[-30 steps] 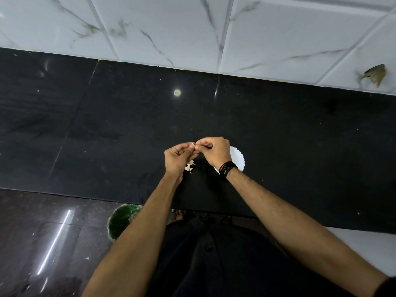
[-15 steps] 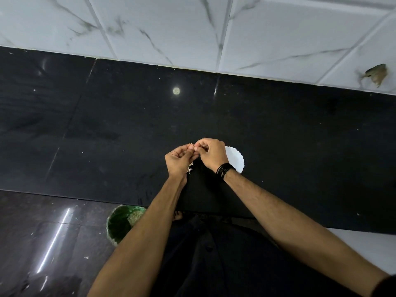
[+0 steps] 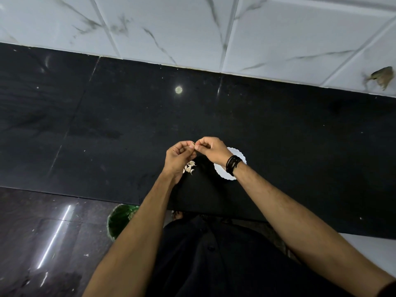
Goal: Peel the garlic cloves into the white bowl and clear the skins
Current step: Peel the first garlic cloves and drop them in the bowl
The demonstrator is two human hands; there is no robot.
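Left hand (image 3: 179,156) and right hand (image 3: 211,150): fingers curled, tips meeting, both pinching one garlic clove (image 3: 192,144) above black table (image 3: 107,125). Small pile of cloves (image 3: 189,167) on table beneath; count unclear. One white bowl (image 3: 240,159) just right, partly hidden by right wrist. One green bin (image 3: 120,219) on floor.

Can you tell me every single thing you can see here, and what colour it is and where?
garlic clove: one, pale, pinched between both hands above the counter
garlic pieces: small pile, off-white, on the counter under the left hand
white bowl: one, scalloped rim, on the counter, partly behind the right wrist
counter: black stone
wall tiles: white, grey-veined, behind the counter
green bin: one, on the dark floor, below the counter edge
wristband: black, right wrist
left hand: fingers curled
right hand: fingers curled
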